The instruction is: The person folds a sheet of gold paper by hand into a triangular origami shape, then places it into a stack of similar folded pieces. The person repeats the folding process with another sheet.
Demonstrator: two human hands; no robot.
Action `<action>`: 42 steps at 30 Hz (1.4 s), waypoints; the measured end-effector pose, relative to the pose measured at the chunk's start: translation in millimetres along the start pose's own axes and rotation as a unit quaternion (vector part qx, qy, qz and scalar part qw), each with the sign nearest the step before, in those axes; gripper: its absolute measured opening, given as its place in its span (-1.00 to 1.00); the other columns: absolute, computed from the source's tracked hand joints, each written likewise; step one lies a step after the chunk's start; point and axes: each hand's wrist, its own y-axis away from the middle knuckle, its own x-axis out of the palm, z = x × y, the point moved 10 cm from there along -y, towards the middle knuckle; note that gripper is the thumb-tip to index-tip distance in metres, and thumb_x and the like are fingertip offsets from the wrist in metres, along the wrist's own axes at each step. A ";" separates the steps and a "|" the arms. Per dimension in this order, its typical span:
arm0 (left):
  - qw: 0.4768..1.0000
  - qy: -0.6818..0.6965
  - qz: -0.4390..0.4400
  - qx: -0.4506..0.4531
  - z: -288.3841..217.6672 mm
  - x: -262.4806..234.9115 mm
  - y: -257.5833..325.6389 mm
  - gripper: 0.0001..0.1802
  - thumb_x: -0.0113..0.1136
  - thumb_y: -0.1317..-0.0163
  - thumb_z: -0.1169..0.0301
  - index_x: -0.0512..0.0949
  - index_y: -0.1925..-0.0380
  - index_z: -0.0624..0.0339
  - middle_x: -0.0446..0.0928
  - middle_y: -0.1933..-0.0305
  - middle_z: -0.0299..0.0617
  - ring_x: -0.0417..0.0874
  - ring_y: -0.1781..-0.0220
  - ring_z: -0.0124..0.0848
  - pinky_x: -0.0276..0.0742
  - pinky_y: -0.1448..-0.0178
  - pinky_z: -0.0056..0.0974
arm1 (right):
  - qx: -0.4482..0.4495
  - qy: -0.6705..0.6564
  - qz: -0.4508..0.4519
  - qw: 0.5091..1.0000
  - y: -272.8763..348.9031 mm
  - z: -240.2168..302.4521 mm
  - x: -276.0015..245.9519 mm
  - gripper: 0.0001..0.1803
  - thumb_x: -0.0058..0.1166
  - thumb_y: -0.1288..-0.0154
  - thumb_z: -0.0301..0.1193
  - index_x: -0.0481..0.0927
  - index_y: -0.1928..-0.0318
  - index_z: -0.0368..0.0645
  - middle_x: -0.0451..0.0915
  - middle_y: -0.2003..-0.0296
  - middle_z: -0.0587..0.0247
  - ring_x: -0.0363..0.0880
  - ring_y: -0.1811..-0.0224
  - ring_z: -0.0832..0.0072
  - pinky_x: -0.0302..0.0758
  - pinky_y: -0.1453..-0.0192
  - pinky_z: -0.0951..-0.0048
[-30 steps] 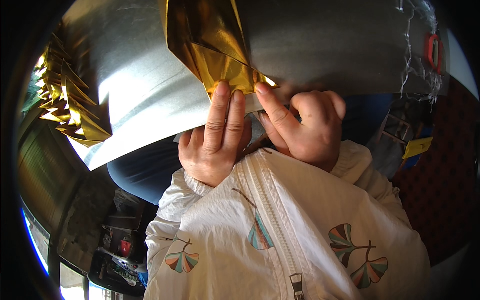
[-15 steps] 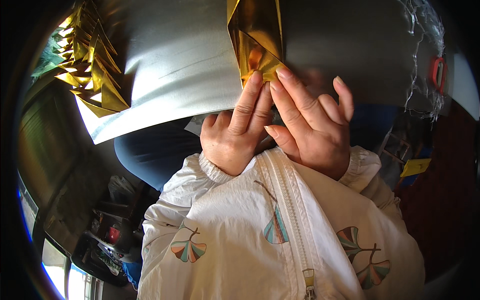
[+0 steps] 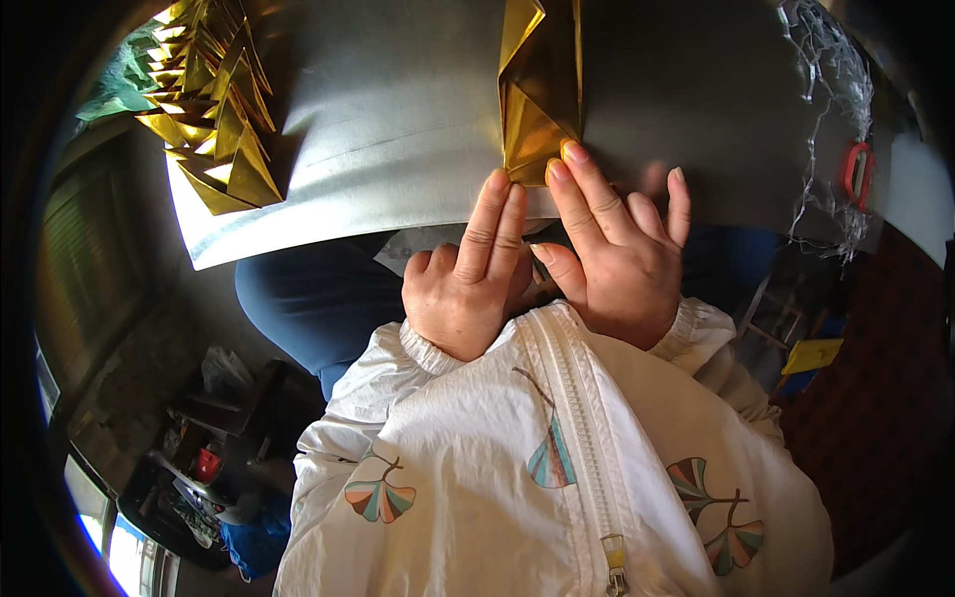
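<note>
Gold folded paper (image 3: 537, 90) slid up; both hands' extended fingers (image 3: 497, 214) press its lower edge flat.

A home craft corner, it seems: a grey work board (image 3: 398, 109) rests over the person's lap, folded gold paper pieces (image 3: 214, 109) piled at its left end, a tangled string of lights (image 3: 821, 119) at its right.

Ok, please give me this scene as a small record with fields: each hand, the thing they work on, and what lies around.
left hand: two fingertips pressed on the lower edge of the gold folded paper
right hand: fingertips on the same edge, beside the left
surface: grey board across the lap
far left: pile of gold folded pieces
far right: red-handled tool, tangled white string
clothing: white zipped jacket with fan-leaf print
</note>
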 end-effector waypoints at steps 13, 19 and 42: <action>0.989 0.146 0.031 0.008 -2.8 0.6 -25.7 -0.18 0.42 0.03 0.31 0.41 -0.32 0.18 0.31 -0.45 -0.08 0.74 0.42 -0.25 0.67 0.32 -0.32 | -0.019 -0.022 -0.054 0.998 -9.6 6.5 -16.9 -0.52 0.17 -0.24 -0.27 0.59 -0.15 -0.17 0.51 -0.23 0.25 0.50 0.14 0.42 0.02 -0.48 -0.12; 0.988 0.151 0.004 0.013 -3.1 -2.0 -24.9 -0.27 0.45 0.10 0.28 0.50 -0.18 0.13 0.35 -0.44 -0.18 0.62 0.64 -0.36 0.58 0.48 -0.32 | -0.088 -0.053 -0.088 0.991 -38.6 10.1 -19.1 -0.55 0.07 -0.36 -0.13 0.63 -0.11 -0.12 0.57 -0.16 0.33 0.51 0.15 0.39 0.03 -0.46 -0.12; 0.991 0.003 -0.055 0.122 -5.9 -34.5 -27.9 -0.59 0.44 0.07 0.33 0.60 0.15 0.07 0.64 -0.05 -0.32 0.68 0.37 -0.38 0.57 0.30 -0.28 | -0.267 -0.012 -0.071 0.961 -89.2 -23.8 -58.9 -0.90 0.20 -0.11 -0.55 0.70 0.36 -0.08 0.63 0.17 0.32 0.61 0.05 0.40 0.25 -0.42 0.14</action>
